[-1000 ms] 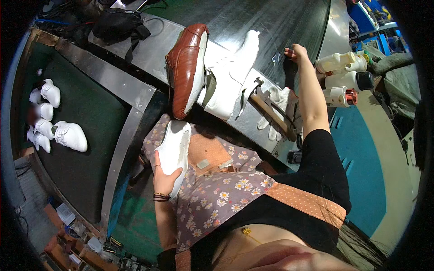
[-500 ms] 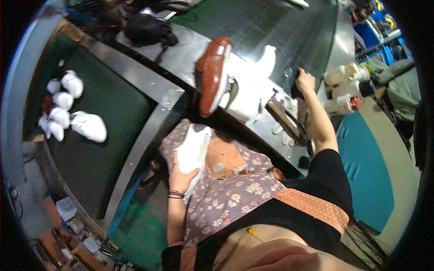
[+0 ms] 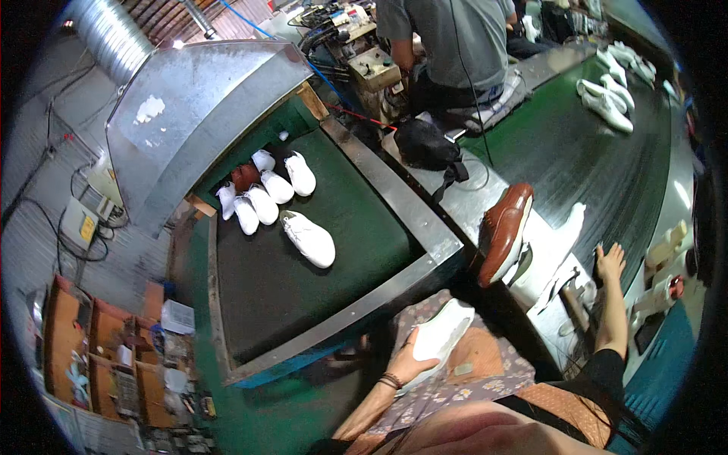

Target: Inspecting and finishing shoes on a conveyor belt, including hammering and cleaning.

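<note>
In the head view, gripping a white shoe-shaped piece (image 3: 447,326) at five o'clock with the left hand (image 3: 412,362), wrapped firmly around it in front of the floral apron (image 3: 455,396). At three o'clock, reaching out over the dark belt (image 3: 561,155) with the right hand (image 3: 610,264), spread wide; impossible to tell whether touching the surface. Also at three o'clock, nearer the middle, showing a brown shoe (image 3: 506,231) just beside a white shoe (image 3: 542,259), along the metal ledge (image 3: 472,180). Near these, at four o'clock, showing a hammer (image 3: 574,307). At two o'clock, farther up the belt, showing clustered white shoes (image 3: 607,102). At ten o'clock, inside a metal-edged bay (image 3: 394,193), showing more pale shoes (image 3: 263,205) around a reddish-brown one (image 3: 245,176). At one o'clock, showing a black bag (image 3: 426,142) below a seated person in grey (image 3: 459,45).
</note>
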### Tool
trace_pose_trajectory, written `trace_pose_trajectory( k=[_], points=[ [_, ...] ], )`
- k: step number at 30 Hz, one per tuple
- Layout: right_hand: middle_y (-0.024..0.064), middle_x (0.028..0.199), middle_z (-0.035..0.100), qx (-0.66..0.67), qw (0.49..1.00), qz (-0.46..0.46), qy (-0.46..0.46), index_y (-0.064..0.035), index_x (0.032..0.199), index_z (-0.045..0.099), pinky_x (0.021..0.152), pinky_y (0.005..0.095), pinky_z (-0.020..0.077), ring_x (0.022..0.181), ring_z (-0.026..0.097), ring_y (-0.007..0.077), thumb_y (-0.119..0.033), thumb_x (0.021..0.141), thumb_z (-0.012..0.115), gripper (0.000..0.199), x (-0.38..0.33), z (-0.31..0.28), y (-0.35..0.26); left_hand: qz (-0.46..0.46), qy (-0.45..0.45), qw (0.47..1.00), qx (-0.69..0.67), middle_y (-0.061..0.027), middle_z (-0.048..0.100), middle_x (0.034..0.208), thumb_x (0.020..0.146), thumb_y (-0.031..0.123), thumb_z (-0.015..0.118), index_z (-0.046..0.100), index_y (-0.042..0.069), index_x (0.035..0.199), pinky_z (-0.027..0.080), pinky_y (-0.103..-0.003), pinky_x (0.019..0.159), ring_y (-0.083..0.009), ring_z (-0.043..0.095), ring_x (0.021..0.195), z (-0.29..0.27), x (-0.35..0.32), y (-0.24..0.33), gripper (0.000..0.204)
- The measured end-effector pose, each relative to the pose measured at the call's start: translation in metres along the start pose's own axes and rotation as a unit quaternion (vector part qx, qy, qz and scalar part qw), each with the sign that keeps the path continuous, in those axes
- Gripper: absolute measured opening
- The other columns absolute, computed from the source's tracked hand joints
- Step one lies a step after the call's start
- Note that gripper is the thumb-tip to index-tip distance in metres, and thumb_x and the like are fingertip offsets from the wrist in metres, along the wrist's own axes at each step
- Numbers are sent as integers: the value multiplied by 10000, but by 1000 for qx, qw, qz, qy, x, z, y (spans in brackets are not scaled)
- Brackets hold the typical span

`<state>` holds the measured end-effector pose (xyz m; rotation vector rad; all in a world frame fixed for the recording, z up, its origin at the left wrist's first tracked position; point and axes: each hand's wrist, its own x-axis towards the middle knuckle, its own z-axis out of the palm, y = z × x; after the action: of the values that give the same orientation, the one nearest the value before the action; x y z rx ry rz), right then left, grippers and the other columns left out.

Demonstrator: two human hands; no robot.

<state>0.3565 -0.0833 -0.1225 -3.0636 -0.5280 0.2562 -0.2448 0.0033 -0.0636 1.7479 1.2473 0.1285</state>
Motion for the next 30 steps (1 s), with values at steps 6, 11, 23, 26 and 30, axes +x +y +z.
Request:
trace_pose_trajectory(
  k=[6, 11, 23, 26, 30],
  points=[
    [174, 1528, 171, 25, 999, 30, -13, -17, 1466, 162, 1133, 496, 96, 1421, 123, 315, -660, 891, 305, 874, 28, -8, -1, 12, 13, 999, 33, -245, 473, 1323, 628, 431, 784, 176, 0, 1457, 399, -306, 979, -299, 515, 1182, -9, 3, 4, 1114],
    [171, 1528, 172, 26, 998, 27, -45, -21, 1468, 158, 1134, 491, 89, 1423, 123, 306, -682, 885, 269, 889, 21, -22, -4, 5, 7, 1000, -9, -253, 506, 1282, 625, 432, 775, 179, 8, 1456, 416, -326, 965, -317, 528, 1162, 2, 9, -7, 1107],
    [185, 668, 645, 137, 981, -139, -9, 70, 786, 638, 565, 400, 491, 609, 643, 281, -391, 758, 656, 462, 49, -13, 40, 19, 59, 996, 64, -260, 571, 1184, 683, 464, 733, 214, 105, 1454, 463, -432, 892, -403, 577, 1052, -1, -12, -4, 997],
    [160, 877, 676, 272, 941, -156, 127, 18, 940, 649, 698, 372, 498, 765, 653, 233, -308, 678, 752, 431, 2, -41, 23, 8, 108, 990, 90, -220, 520, 1248, 697, 454, 730, 319, 112, 1413, 464, -446, 886, -386, 546, 1089, 2, -32, -12, 894],
    [146, 1031, 660, 299, 940, -40, 157, -73, 1061, 644, 862, 365, 476, 988, 627, 275, -150, 712, 667, 358, -35, -68, 24, 24, 136, 984, 111, -201, 428, 1329, 688, 419, 754, 333, 78, 1402, 446, -441, 916, -381, 507, 1131, 10, -46, -36, 896]
  ],
)
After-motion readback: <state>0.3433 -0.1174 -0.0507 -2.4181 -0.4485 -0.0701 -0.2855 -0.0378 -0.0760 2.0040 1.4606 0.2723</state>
